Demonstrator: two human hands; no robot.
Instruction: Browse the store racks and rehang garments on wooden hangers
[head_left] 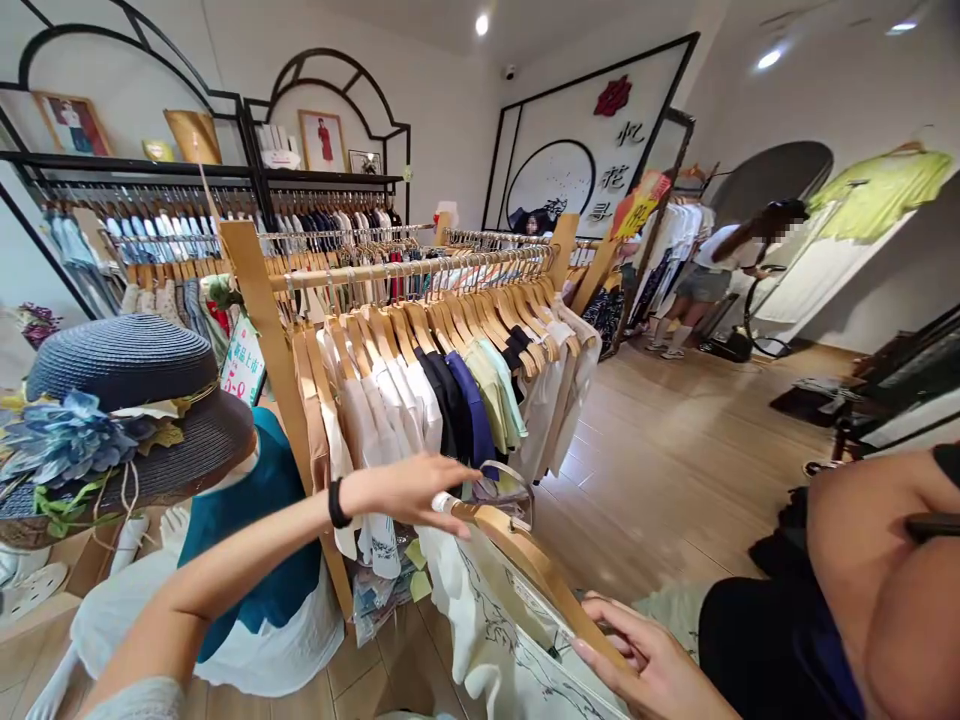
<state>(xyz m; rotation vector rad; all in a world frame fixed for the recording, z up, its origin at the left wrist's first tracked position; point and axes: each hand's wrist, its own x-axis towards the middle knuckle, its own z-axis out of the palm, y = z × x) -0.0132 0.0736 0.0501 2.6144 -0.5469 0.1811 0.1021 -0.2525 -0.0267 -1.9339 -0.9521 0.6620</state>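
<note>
A wooden clothes hanger [529,550] carries a white top [487,610] with a dark branch-like print, held low in front of me. My right hand [649,650] grips the hanger's near end, fingers over the wood and the top's shoulder. At the hanger's far end, my left hand [409,490] reaches across with fingers stretched and thumb apart, by the top's other shoulder. Whether it touches the cloth I cannot tell. A black band [339,503] circles my left wrist. The hanger's metal hook [525,490] points up and away.
Just beyond stands a wooden rack [412,272] full of clothes on hangers. A mannequin in a blue hat [127,360] and teal top [244,530] is close on my left. Another person's bare limb [855,540] is close on my right. Farther back, a person [712,260] stands near a mirror.
</note>
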